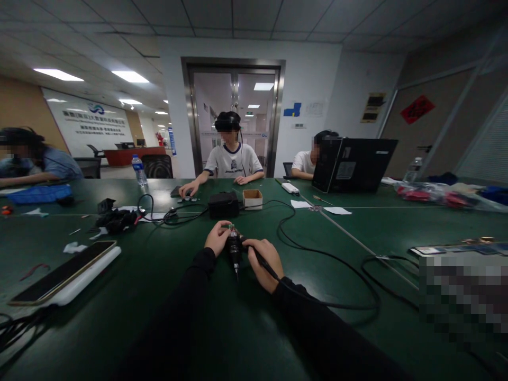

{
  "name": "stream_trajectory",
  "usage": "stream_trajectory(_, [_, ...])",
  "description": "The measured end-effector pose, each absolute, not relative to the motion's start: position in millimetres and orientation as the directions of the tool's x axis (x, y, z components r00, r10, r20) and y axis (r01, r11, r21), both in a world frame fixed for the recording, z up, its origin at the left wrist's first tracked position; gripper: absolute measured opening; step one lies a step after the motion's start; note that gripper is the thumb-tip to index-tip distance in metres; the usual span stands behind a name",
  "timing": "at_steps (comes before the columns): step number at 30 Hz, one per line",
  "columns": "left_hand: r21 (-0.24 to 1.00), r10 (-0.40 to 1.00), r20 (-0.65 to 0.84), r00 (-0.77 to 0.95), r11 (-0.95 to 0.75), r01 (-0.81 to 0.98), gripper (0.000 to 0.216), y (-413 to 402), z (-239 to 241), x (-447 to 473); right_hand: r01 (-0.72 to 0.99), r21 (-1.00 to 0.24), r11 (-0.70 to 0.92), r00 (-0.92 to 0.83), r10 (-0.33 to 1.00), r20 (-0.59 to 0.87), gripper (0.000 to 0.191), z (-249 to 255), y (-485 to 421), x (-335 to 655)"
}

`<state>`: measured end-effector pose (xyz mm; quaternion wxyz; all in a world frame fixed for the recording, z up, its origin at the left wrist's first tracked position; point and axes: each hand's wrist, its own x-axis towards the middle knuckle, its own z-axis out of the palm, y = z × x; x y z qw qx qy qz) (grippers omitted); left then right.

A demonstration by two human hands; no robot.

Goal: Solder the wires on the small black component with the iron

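Note:
A black, ribbed, cylindrical tool (234,246) with a thin silver tip lies on the green table in front of me, its tip towards me. My left hand (216,239) is closed at its far end, fingers by a small green piece (231,226); whether they grip that piece or the tool is hard to make out. From the other side, my right hand (260,275) wraps around a black pen-like tool (266,266) whose cord runs back over my wrist. Its front end points at the ribbed tool, and my fingers partly hide it.
Beyond my hands stand a black box (223,205) and a small cardboard box (253,200). Black cable (313,248) loops across the right side. A phone (67,272) rests on a white block at left. A co-worker (232,159) sits opposite, a hand on a small object.

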<state>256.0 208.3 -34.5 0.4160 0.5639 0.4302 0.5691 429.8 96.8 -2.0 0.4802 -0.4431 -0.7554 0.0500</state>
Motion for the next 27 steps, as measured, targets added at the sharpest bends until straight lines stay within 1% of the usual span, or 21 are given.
stream_trajectory(14, [0.954, 0.954, 0.299, -0.007, -0.299, 0.015, 0.026, 209.3, -36.2, 254.3, 0.599, -0.521, 0.608, -0.167, 0.731, 0.662, 0.023, -1.6, 96.4, 429.0])
stream_trajectory(22, [0.962, 0.962, 0.271, -0.042, -0.269, 0.049, 0.024, 204.5, -30.1, 255.8, 0.624, -0.517, 0.586, -0.136, 0.733, 0.666, 0.022, -1.4, 96.5, 429.6])
stream_trajectory(27, [0.959, 0.960, 0.280, -0.025, -0.279, 0.052, 0.025, 206.4, -32.5, 255.3, 0.641, -0.513, 0.571, -0.151, 0.749, 0.645, 0.023, -1.2, 97.0, 429.9])
